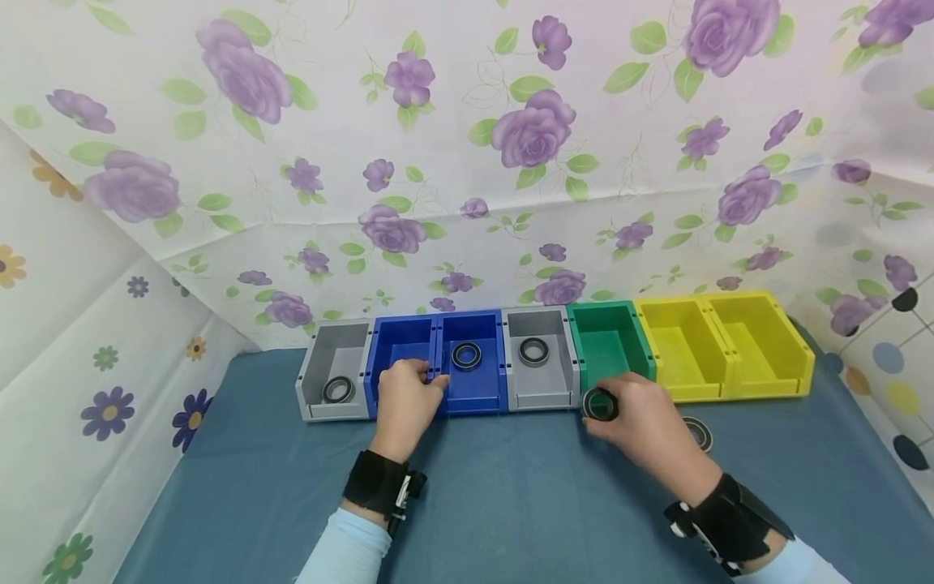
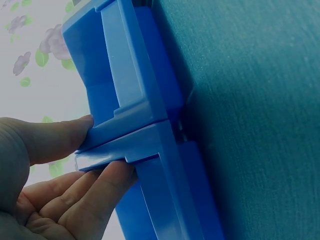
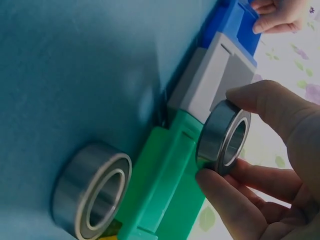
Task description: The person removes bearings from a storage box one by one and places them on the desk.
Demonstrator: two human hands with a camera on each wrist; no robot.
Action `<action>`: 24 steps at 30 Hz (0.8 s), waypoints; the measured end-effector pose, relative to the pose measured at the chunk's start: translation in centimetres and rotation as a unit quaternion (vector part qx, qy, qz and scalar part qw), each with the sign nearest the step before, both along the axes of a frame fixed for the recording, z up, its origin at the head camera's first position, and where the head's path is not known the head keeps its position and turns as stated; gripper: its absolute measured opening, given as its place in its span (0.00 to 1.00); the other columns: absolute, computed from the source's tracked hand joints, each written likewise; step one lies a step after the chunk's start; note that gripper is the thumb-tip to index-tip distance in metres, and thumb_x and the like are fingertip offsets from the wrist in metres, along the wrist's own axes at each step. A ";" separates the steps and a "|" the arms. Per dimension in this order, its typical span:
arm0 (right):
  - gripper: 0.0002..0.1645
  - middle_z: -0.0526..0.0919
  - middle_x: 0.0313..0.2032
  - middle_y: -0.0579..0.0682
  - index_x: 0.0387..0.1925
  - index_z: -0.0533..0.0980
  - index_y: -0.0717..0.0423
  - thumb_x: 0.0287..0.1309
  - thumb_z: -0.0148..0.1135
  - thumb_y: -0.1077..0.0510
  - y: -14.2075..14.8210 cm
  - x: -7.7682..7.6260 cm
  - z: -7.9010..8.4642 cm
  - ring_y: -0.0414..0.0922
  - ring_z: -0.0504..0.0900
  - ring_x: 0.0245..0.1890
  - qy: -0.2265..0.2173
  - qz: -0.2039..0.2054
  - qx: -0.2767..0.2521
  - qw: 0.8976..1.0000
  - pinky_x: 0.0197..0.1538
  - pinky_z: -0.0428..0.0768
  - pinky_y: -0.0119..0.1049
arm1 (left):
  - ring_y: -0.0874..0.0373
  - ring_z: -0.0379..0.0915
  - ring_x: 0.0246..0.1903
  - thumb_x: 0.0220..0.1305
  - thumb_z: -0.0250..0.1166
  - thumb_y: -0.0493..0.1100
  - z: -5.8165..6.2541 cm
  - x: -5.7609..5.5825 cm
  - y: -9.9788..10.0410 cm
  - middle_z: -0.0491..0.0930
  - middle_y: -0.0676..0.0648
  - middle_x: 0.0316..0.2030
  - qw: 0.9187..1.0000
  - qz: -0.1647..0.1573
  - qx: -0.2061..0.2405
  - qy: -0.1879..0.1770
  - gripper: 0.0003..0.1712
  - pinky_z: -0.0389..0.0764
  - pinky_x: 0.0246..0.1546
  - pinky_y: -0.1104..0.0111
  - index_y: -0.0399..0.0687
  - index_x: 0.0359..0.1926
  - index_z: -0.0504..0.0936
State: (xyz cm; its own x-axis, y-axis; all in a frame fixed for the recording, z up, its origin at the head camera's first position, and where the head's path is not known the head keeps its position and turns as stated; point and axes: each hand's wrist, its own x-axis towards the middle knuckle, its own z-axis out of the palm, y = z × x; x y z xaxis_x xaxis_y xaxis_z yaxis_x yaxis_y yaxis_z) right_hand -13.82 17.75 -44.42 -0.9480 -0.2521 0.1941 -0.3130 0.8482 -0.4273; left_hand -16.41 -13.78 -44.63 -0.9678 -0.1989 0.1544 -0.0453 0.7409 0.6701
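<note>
My right hand [image 1: 640,418] pinches a ball bearing [image 3: 223,137] between thumb and fingers, at the front edge of the green bin [image 1: 611,341]. A second bearing [image 3: 92,192] lies on the cloth beside the right wrist. My left hand [image 1: 407,395] grips the adjoining side walls of the two blue bins [image 2: 122,140], thumb on one side and fingers on the other. One bearing [image 1: 466,355] sits in the right blue bin. Another bearing [image 1: 534,351] rests in the grey bin [image 1: 543,400] between blue and green, and one more bearing [image 1: 339,390] in the leftmost grey bin [image 1: 336,337].
Two yellow bins [image 1: 693,389] end the row on the right. The bins stand side by side on a blue cloth [image 1: 496,503]. Behind them rises a flowered sheet [image 1: 452,195], and a similar sheet [image 1: 80,357] hangs at the left.
</note>
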 end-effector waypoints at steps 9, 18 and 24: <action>0.32 0.79 0.35 0.50 0.39 0.80 0.59 0.29 0.76 0.46 -0.4 0.6 -1.3 0.42 0.76 0.33 -0.036 0.017 0.038 0.998 0.33 0.76 0.36 | 0.61 0.75 0.28 0.52 0.70 0.45 -0.1 0.0 0.0 0.80 0.45 0.34 1.000 0.005 -0.002 0.004 0.19 0.76 0.25 0.70 0.37 0.42 0.82; 0.32 0.78 0.33 0.48 0.39 0.80 0.58 0.27 0.76 0.47 -0.5 0.8 -2.3 0.37 0.72 0.30 -0.079 0.025 0.046 0.996 0.30 0.73 0.32 | 0.60 0.76 0.31 0.52 0.71 0.46 0.0 0.0 -0.1 0.80 0.44 0.36 1.000 0.004 -0.005 0.002 0.19 0.77 0.28 0.68 0.38 0.42 0.82; 0.34 0.77 0.34 0.48 0.41 0.80 0.59 0.27 0.77 0.46 -0.6 0.8 -2.7 0.38 0.71 0.30 -0.096 0.024 0.058 0.993 0.31 0.73 0.33 | 0.61 0.75 0.28 0.52 0.71 0.46 0.1 0.0 0.0 0.80 0.45 0.35 1.000 0.004 -0.001 -0.001 0.19 0.76 0.26 0.69 0.38 0.42 0.82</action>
State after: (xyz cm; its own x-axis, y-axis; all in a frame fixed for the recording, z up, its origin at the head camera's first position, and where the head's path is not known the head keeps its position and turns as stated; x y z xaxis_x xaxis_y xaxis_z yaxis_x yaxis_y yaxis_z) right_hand -12.98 17.20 -47.16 -0.9509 -0.3086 -0.0228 -0.2768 0.8810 -0.3836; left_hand -16.40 -13.81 -44.54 -0.9665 -0.2056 0.1538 -0.0515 0.7420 0.6684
